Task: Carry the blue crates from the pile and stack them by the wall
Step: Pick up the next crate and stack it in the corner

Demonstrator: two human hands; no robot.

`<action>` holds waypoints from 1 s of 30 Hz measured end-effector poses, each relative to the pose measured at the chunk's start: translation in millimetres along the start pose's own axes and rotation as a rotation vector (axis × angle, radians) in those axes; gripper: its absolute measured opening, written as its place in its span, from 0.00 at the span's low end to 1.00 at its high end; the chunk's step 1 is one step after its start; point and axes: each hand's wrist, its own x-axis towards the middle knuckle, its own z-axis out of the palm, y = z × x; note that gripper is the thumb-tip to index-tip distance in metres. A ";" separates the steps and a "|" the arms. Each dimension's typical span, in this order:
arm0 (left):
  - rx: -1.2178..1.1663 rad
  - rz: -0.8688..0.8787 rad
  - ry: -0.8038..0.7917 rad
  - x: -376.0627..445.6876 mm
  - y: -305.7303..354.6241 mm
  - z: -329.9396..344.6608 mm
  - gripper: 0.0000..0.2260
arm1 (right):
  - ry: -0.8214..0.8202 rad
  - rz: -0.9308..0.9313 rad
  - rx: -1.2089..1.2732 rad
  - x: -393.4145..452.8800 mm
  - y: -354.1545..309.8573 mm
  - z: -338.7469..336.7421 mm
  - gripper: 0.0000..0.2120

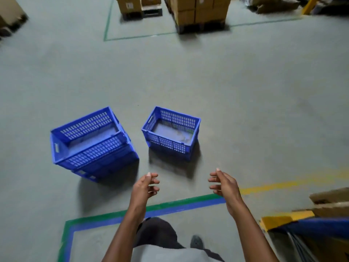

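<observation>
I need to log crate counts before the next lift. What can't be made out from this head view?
- Left stack: the crates below the top one are mostly hidden by it, so the count is unsure.
- The wall for stacking: not in frame.
- Boxes on pallets: cut off by the top edge.
- Cardboard and yellow object: cut by the right edge and blurred.
- Single crate: its base shows pale smears, too blurred to name.
- Both hands hold nothing.

Blue crates [171,132] perforated plastic; floor [245,91] matt concrete; boxes [202,10] cardboard.
</observation>
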 end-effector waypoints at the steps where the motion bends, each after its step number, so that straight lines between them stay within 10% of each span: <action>1: -0.023 0.000 0.011 13.2 7.7 3.3 0.15 | -0.015 -0.001 -0.011 16.3 -14.5 5.7 0.16; 20: 0.398 -0.175 -0.185 531.1 173.8 1.2 0.15 | 0.058 0.339 -0.214 407.1 -130.4 176.0 0.14; 30: 0.785 -0.215 -0.058 778.0 85.5 -4.0 0.15 | 0.099 0.487 -0.349 594.3 -68.8 216.4 0.11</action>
